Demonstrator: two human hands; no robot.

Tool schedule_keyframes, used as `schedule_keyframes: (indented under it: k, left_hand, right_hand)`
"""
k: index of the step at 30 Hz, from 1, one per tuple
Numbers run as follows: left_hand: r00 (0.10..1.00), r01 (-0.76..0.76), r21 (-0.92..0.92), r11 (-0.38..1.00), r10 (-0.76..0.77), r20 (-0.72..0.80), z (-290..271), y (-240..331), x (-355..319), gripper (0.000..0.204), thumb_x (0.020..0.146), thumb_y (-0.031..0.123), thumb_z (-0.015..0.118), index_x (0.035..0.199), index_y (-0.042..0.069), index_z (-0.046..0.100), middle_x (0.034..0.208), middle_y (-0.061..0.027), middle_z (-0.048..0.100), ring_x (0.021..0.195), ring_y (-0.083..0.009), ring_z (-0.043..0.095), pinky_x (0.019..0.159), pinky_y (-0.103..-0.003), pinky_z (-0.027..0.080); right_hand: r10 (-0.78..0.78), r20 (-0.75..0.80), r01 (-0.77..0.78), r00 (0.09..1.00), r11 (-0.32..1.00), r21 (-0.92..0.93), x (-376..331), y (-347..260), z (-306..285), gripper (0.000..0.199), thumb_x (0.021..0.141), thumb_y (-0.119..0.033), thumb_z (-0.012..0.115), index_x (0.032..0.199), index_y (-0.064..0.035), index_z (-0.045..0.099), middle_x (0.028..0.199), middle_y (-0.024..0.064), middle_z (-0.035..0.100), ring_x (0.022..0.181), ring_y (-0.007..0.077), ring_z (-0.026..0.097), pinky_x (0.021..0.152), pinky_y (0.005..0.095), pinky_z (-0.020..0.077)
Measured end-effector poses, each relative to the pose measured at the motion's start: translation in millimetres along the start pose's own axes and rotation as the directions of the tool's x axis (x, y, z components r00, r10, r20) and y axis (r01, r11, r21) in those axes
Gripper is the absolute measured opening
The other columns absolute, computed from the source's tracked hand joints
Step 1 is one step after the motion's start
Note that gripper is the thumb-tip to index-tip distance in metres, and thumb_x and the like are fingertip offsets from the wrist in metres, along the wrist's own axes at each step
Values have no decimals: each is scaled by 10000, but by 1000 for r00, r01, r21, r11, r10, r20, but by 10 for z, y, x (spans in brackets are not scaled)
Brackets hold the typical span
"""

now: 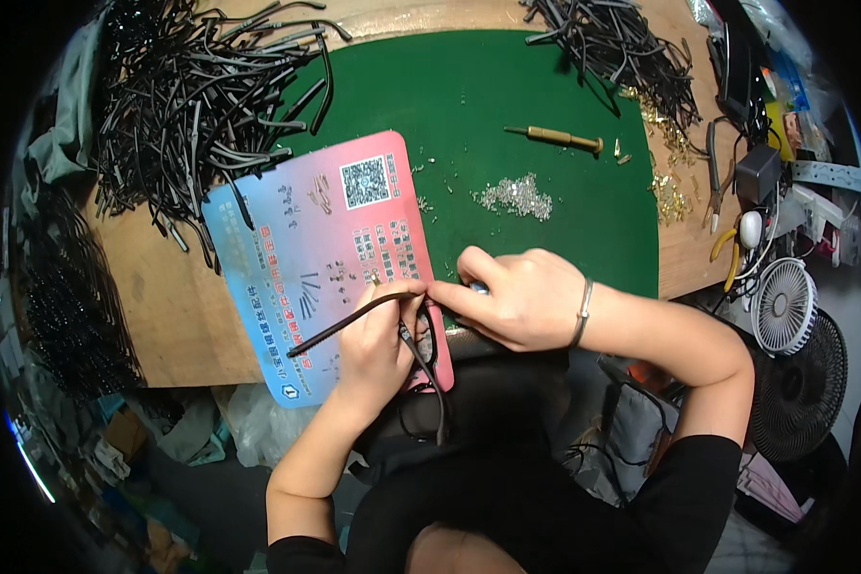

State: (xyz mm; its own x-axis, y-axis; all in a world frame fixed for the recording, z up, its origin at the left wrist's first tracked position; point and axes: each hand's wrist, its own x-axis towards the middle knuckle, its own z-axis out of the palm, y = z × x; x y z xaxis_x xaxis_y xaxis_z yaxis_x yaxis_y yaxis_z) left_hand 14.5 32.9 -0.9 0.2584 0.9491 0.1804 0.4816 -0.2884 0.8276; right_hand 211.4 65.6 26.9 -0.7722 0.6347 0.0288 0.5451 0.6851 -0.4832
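Observation:
My left hand [371, 346] is closed around a pair of dark eyeglasses [356, 314] at the near edge of the pink and blue printed mat [249, 249]. One temple points left over the mat; the other hangs toward my lap. A small brass-coloured tip [375, 279] shows above my left fingers. My right hand [526, 301] has its fingers curled, with a bit of something bluish [478, 286] showing between them. Its index fingertip meets the left fingertips at the corner of the eyeglasses. What the right hand grips is mostly hidden.
Tiny shiny metal parts [518, 197] lie heaped on the green mat [469, 96], below a brass screwdriver [560, 139]. Dark temples pile up at far left [182, 124] and far right [622, 48]. Gold-coloured parts [674, 196], yellow-handled pliers [725, 256] and a white fan [784, 304] are at right.

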Motion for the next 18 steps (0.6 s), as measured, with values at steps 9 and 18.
schedule_keyframes:
  k: [9, 18]
  left_hand:
    - [990, 50, 105, 993, -36, -136, -49, -9, 399, 261, 878, -40, 468, 1130, -24, 534, 971, -148, 613, 806, -213, 620, 713, -299, 504]
    - [997, 47, -31, 998, -45, 63, -381, 129, 7, 350, 907, -39, 427, 1253, -18, 478, 1074, -135, 508, 815, -145, 570, 718, -244, 492]
  right_hand:
    - [224, 91, -225, 970, 974, 0, -143, -188, -63, 514, 780, -288, 634, 1216, -85, 451, 917, 140, 467, 597, 263, 610, 491, 356, 505]
    - [324, -148, -326, 934, 945, 11, -201, -165, 5, 354, 773, -164, 621, 1120, -133, 562, 854, 87, 477, 572, 202, 571, 467, 308, 496]
